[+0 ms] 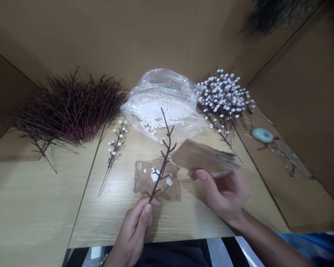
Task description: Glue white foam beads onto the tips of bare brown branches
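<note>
Two weak points: the left hand (135,226) pinches the bare twig (163,159) only at its base between its fingers, so it could twist, while the right hand's (225,193) fingers loosely clasp the cardboard piece (204,157) just beside it, likely to slip.

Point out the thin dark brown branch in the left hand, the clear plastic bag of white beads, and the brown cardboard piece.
thin dark brown branch (165,154), head view, mid stem.
clear plastic bag of white beads (163,100), head view, centre.
brown cardboard piece (203,157), head view, flat face.

It was a craft assembly station: cardboard walls (161,33) enclosed a wooden table (33,200) heaped with bare twigs (69,107), a bag of white beads (161,104) and finished beaded branches (225,96).
</note>
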Motion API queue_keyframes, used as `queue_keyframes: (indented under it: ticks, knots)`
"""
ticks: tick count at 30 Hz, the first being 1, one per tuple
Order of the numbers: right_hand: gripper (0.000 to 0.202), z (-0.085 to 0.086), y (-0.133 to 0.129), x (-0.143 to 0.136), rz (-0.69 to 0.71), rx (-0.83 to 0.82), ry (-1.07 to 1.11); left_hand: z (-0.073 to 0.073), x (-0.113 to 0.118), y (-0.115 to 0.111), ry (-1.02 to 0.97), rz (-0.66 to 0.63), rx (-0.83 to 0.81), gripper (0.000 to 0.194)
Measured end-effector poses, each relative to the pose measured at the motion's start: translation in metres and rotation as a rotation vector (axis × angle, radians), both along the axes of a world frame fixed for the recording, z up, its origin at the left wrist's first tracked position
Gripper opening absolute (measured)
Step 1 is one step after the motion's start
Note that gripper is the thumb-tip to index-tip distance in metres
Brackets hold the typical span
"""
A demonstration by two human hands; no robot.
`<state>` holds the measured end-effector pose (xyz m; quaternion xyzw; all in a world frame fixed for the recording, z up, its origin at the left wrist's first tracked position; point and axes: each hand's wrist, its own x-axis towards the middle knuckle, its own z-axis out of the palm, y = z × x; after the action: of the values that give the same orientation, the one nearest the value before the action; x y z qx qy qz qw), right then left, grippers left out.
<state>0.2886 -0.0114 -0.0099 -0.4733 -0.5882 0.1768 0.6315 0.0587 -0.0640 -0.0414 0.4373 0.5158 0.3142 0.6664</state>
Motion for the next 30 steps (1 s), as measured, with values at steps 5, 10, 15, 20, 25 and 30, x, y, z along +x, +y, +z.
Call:
queue_keyframes:
  ticks: [5,10,15,20,25,30]
  knots:
    - [0.030,-0.007,-0.003,0.001,0.006,-0.022,0.014,0.001,0.001,0.001,-0.037,-0.014,-0.012,0.047]
    - [0.024,0.002,0.001,-0.002,-0.016,0.041,0.074,0.006,0.004,0.001,-0.024,0.019,-0.015,0.049]
    - [0.020,0.018,0.009,-0.006,-0.062,0.171,0.203,0.011,0.008,0.000,0.002,0.080,-0.017,0.051]
    - [0.013,0.020,0.010,-0.003,-0.117,0.166,0.170,0.014,0.010,0.001,0.141,0.073,0.068,0.052]
    - [0.015,0.017,0.005,0.003,-0.150,0.189,0.121,0.019,0.012,0.003,0.184,0.054,0.127,0.049]
    - [0.014,0.017,0.004,0.006,-0.164,0.177,0.115,0.017,0.010,0.003,0.156,0.024,0.093,0.053]
